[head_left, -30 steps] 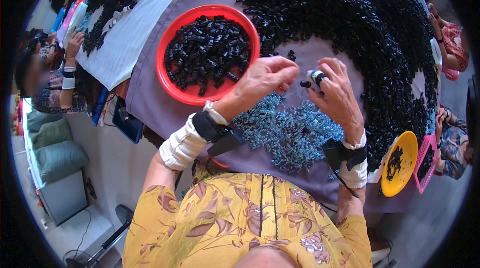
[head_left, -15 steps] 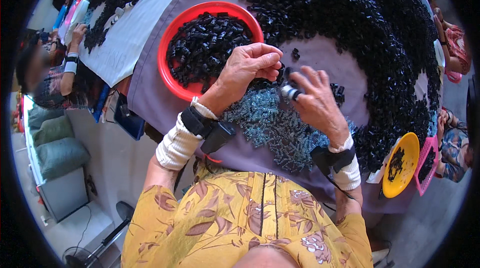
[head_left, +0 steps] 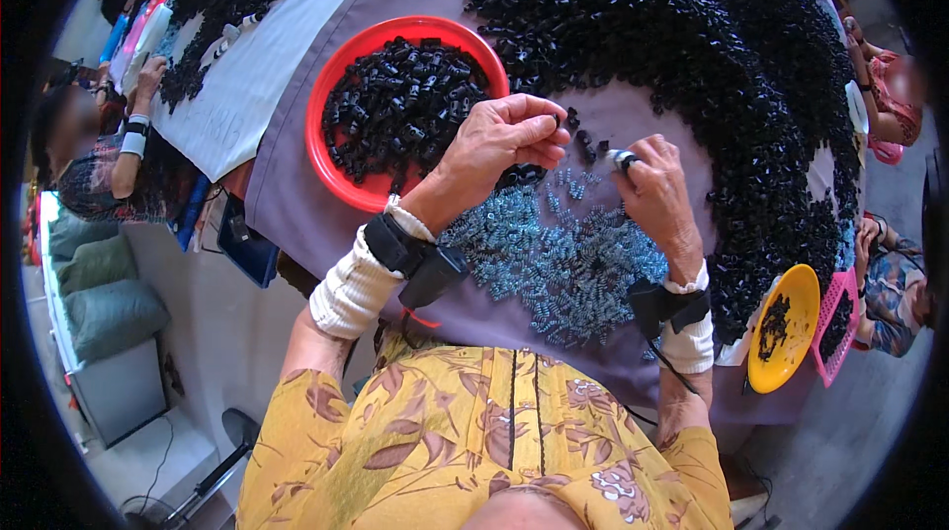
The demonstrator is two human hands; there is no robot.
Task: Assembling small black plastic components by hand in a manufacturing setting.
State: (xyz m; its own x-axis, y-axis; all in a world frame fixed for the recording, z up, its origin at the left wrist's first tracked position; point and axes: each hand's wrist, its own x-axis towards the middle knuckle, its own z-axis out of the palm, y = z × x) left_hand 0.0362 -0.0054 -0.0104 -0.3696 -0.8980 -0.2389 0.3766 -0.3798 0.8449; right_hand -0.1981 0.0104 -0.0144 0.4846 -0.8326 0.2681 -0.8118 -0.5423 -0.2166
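My left hand (head_left: 509,142) is closed in a pinch beside the red basin (head_left: 318,149), with a small black plastic part (head_left: 558,121) at its fingertips. To its right my right hand (head_left: 657,192) has its fingers curled in. One of those fingers wears a white wrap with a black band (head_left: 623,160); what the fingers hold, if anything, is hidden. Between the hands lie a few loose black parts (head_left: 586,146). Many small metal springs (head_left: 554,263) spread over the cloth below both hands. Black plastic parts (head_left: 410,100) fill much of the basin.
A large heap of black parts (head_left: 613,26) curves round the far and right side of the table. A yellow plate (head_left: 803,322) and a pink basket (head_left: 838,357) stand at the right edge. Other people sit at the left (head_left: 99,159) and right (head_left: 890,288).
My right hand has moved right, away from the left hand, and its fingers have curled in. My left hand stays pinched, slightly farther right. The view has shifted a little.
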